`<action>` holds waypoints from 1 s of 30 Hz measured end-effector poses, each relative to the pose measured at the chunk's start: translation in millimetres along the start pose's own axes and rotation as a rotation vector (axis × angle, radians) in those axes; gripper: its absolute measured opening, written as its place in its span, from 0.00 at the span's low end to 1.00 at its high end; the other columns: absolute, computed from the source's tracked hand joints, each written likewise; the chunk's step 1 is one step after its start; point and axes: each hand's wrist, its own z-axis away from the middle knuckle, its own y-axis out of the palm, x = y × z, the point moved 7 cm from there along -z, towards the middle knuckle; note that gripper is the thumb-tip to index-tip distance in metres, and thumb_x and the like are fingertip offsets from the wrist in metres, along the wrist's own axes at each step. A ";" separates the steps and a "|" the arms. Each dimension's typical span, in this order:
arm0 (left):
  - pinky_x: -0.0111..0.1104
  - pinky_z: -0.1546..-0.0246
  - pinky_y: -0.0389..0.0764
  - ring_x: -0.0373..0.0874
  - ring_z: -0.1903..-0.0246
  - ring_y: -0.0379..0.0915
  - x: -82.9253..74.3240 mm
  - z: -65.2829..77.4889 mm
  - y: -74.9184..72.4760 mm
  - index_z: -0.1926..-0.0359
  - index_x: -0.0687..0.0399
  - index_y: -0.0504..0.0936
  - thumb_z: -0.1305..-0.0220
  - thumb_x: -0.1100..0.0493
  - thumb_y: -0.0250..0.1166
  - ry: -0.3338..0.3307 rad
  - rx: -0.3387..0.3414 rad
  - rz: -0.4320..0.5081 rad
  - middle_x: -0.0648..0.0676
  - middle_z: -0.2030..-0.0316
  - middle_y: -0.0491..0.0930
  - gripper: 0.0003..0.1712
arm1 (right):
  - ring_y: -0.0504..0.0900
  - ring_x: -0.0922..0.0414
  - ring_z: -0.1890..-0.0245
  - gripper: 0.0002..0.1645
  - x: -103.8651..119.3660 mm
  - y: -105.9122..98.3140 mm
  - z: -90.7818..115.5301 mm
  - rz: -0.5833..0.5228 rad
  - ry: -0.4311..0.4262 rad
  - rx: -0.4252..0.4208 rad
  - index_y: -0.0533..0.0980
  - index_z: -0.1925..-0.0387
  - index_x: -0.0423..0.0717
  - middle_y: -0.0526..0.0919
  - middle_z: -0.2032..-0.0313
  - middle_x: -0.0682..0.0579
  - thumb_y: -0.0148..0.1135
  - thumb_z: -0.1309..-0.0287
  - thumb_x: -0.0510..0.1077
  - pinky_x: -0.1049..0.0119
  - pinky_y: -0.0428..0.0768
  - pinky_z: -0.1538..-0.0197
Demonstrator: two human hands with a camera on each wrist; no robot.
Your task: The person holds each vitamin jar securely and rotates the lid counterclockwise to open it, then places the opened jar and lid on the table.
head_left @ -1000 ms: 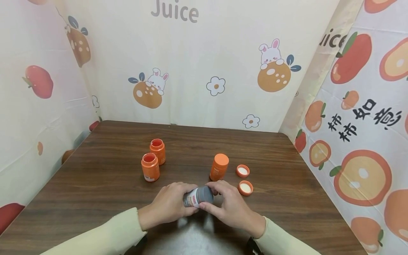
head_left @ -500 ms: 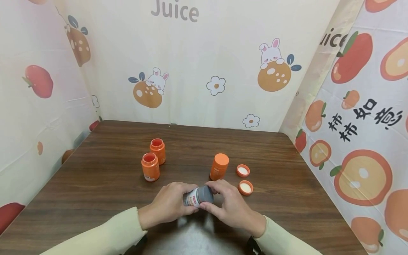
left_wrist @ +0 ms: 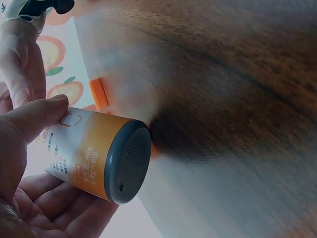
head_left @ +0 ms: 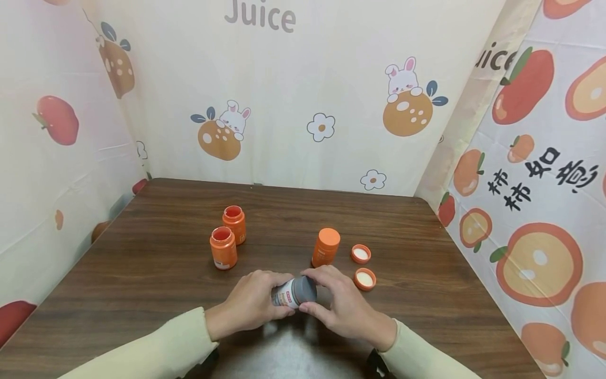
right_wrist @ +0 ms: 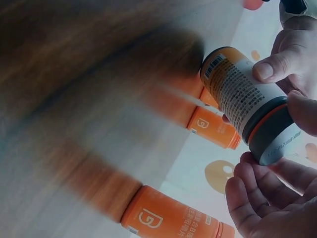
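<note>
A supplement bottle (head_left: 285, 295) with a grey cap (head_left: 304, 289) and a white and orange label lies tilted between both hands, above the table. My left hand (head_left: 253, 300) grips its body, thumb on one side and fingers round the other. Its dark base (left_wrist: 130, 163) faces the left wrist camera. My right hand (head_left: 343, 305) holds the cap between thumb and fingertips. In the right wrist view, an orange ring (right_wrist: 267, 120) shows at the cap's lower edge. Just beyond the hands stands a closed orange bottle (head_left: 326, 247).
Two uncapped orange bottles, one nearer (head_left: 223, 250) and one behind it (head_left: 235, 226), stand upright at the left. Two orange caps, one farther (head_left: 361, 254) and one nearer (head_left: 364, 279), lie with white insides up at the right. Printed curtains (head_left: 284, 105) surround the brown table (head_left: 142, 252).
The right thumb and index finger have shifted slightly on the cap and now sit a little farther apart. The left hand, the bottle and the things on the table look unchanged.
</note>
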 end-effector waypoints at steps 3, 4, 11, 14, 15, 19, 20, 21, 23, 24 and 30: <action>0.30 0.69 0.76 0.32 0.72 0.74 0.4 0.0 0.2 0.53 0.42 0.87 0.49 0.51 0.83 -0.006 0.003 0.002 0.37 0.69 0.82 0.22 | 0.77 0.62 0.48 0.34 1.4 -0.8 0.0 0.024 -0.021 0.003 0.75 0.37 0.48 0.80 0.47 0.60 0.76 0.42 0.52 0.64 0.80 0.48; 0.30 0.69 0.76 0.32 0.72 0.74 0.4 0.0 0.1 0.53 0.42 0.87 0.49 0.51 0.83 -0.006 0.003 0.004 0.37 0.68 0.82 0.22 | 0.77 0.61 0.48 0.34 2.1 -1.1 -0.1 0.029 -0.031 0.004 0.75 0.37 0.48 0.80 0.47 0.59 0.77 0.42 0.51 0.64 0.80 0.48; 0.31 0.68 0.77 0.32 0.71 0.74 1.0 1.2 -0.3 0.51 0.44 0.87 0.50 0.51 0.83 -0.010 0.002 0.010 0.38 0.67 0.83 0.24 | 0.76 0.59 0.45 0.37 5.7 -2.1 -1.6 0.067 -0.089 0.019 0.75 0.36 0.48 0.79 0.44 0.58 0.80 0.47 0.45 0.61 0.78 0.44; 0.31 0.69 0.77 0.32 0.71 0.74 1.3 1.5 -0.4 0.51 0.44 0.87 0.50 0.51 0.83 -0.011 -0.003 0.005 0.39 0.67 0.83 0.24 | 0.75 0.59 0.43 0.39 7.4 -3.0 -2.2 0.081 -0.115 0.024 0.76 0.36 0.50 0.79 0.43 0.57 0.81 0.50 0.42 0.60 0.78 0.43; 0.31 0.69 0.77 0.32 0.71 0.74 1.3 1.6 -0.4 0.51 0.44 0.87 0.50 0.51 0.83 -0.011 -0.004 0.003 0.39 0.67 0.83 0.24 | 0.75 0.58 0.42 0.39 7.9 -3.3 -2.3 0.083 -0.123 0.025 0.76 0.36 0.50 0.79 0.42 0.57 0.81 0.51 0.41 0.60 0.77 0.43; 0.31 0.69 0.77 0.32 0.71 0.74 1.4 1.5 -0.5 0.51 0.44 0.87 0.50 0.51 0.83 -0.009 -0.008 0.003 0.39 0.67 0.84 0.25 | 0.74 0.58 0.41 0.40 9.5 -4.2 -2.8 0.084 -0.144 0.024 0.76 0.36 0.51 0.78 0.41 0.56 0.81 0.53 0.37 0.59 0.77 0.42; 0.31 0.69 0.77 0.32 0.71 0.74 1.4 1.5 -0.5 0.51 0.44 0.87 0.50 0.51 0.83 -0.008 -0.008 0.003 0.39 0.67 0.84 0.25 | 0.74 0.58 0.41 0.40 9.6 -4.2 -2.8 0.085 -0.148 0.024 0.76 0.37 0.52 0.78 0.41 0.57 0.80 0.54 0.36 0.59 0.77 0.42; 0.31 0.69 0.77 0.32 0.71 0.74 1.4 1.5 -0.4 0.51 0.44 0.87 0.50 0.51 0.83 -0.009 -0.008 0.003 0.39 0.67 0.84 0.24 | 0.74 0.58 0.41 0.41 9.7 -4.0 -2.9 0.083 -0.151 0.023 0.77 0.37 0.52 0.78 0.41 0.57 0.80 0.55 0.35 0.59 0.77 0.42; 0.31 0.69 0.77 0.32 0.71 0.74 1.5 1.4 -0.2 0.51 0.44 0.87 0.50 0.51 0.83 -0.012 -0.008 0.005 0.39 0.67 0.84 0.24 | 0.74 0.57 0.41 0.42 10.1 -3.8 -2.9 0.079 -0.161 0.018 0.77 0.38 0.53 0.79 0.41 0.57 0.78 0.57 0.30 0.58 0.78 0.42; 0.31 0.69 0.77 0.32 0.71 0.75 1.7 1.4 -0.3 0.51 0.45 0.87 0.51 0.51 0.83 -0.013 -0.008 0.006 0.39 0.67 0.84 0.24 | 0.74 0.57 0.40 0.43 10.1 -3.7 -2.8 0.077 -0.166 0.016 0.78 0.38 0.53 0.79 0.40 0.57 0.77 0.59 0.28 0.58 0.78 0.42; 0.31 0.68 0.78 0.32 0.70 0.75 2.3 1.6 -0.6 0.52 0.46 0.87 0.51 0.51 0.84 -0.016 -0.016 0.006 0.40 0.65 0.84 0.24 | 0.74 0.55 0.39 0.48 11.7 -3.5 -2.6 0.075 -0.204 -0.012 0.79 0.39 0.53 0.79 0.39 0.56 0.72 0.66 0.21 0.58 0.79 0.43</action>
